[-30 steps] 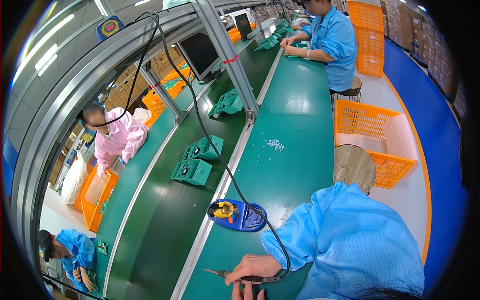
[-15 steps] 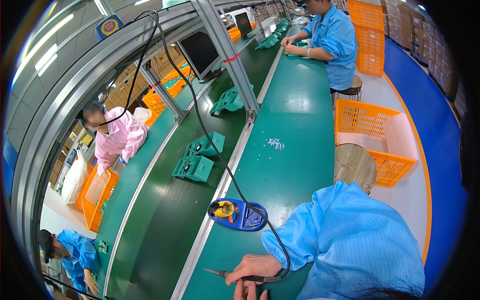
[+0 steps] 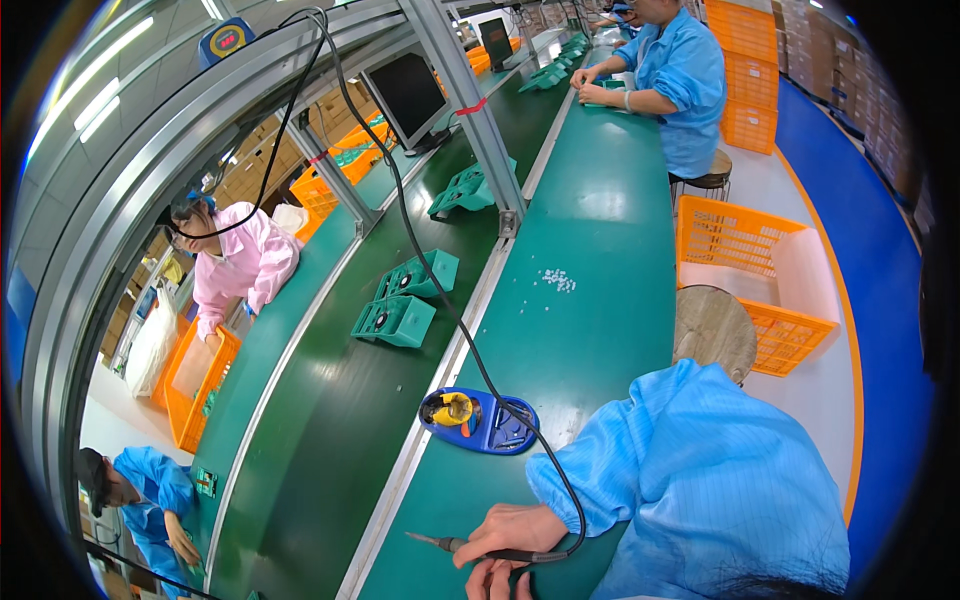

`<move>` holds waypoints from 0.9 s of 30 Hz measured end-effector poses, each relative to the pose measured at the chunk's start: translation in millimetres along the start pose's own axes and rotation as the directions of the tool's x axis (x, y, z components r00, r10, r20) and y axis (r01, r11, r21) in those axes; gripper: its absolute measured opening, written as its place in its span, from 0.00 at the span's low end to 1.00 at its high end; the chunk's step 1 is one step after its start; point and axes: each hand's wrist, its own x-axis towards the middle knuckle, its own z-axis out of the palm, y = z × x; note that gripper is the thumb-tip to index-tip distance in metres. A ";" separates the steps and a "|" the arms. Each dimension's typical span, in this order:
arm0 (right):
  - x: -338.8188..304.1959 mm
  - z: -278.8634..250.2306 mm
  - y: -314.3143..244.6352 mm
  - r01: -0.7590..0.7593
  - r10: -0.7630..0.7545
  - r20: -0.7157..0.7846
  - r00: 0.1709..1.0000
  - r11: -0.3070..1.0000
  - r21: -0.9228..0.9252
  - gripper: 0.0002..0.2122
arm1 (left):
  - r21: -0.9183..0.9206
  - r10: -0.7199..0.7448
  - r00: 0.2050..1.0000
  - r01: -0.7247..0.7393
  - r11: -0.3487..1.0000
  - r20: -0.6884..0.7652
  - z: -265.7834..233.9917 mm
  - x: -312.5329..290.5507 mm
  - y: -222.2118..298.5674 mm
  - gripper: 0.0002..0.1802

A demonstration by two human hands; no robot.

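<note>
In my right hand (image 3: 515,532), near the lower edge, is a soldering iron (image 3: 500,553); the fingers are closed round its dark handle. Its pale metal tip points left over the green bench top (image 3: 600,230). From the handle a black cable (image 3: 455,315) rises in a long curve to the overhead metal frame. Beyond the hand stands a blue soldering iron stand (image 3: 490,440) with a yellow round holder and small dark pieces in its tray. Farther along the bench lies a scatter of small white pieces (image 3: 558,280). My left hand is out of view.
Green fixtures (image 3: 395,320) with round dark parts sit on the dark green conveyor (image 3: 300,440) to the left. A metal post (image 3: 465,110) rises between bench and conveyor. An orange crate (image 3: 785,335) and round stool (image 3: 715,330) stand right. Co-workers sit ahead and across.
The whole view has shifted slightly, so the bench things appear a little farther right. My right hand and the soldering iron stay almost still. The pink-clad co-worker's head has turned.
</note>
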 end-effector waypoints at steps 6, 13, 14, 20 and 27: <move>-0.9 2.1 2.5 0.029 -0.028 0.010 1.000 0.999 -0.017 0.19 | 0.013 0.298 0.954 -0.298 0.955 -0.028 9.9 -4.9 28.0 0.11; 0.0 0.9 -2.2 0.021 -0.021 -0.008 1.000 1.000 -0.013 0.17 | -0.030 0.214 0.976 -0.215 0.976 -0.050 11.6 -8.2 47.5 0.10; -0.3 -0.5 -3.5 0.022 -0.022 -0.008 1.000 1.000 -0.010 0.17 | 0.110 0.327 0.945 -0.324 0.940 -0.014 10.1 -6.1 47.3 0.12; 0.6 -3.2 -2.6 0.013 -0.013 -0.002 1.000 1.000 0.011 0.18 | 0.368 0.540 0.837 -0.531 0.763 0.087 6.6 -0.4 69.7 0.17; -0.7 -3.8 -3.6 -0.009 0.009 0.004 1.000 1.000 0.007 0.19 | 0.466 0.620 0.767 -0.614 0.637 0.163 4.2 -0.3 77.0 0.22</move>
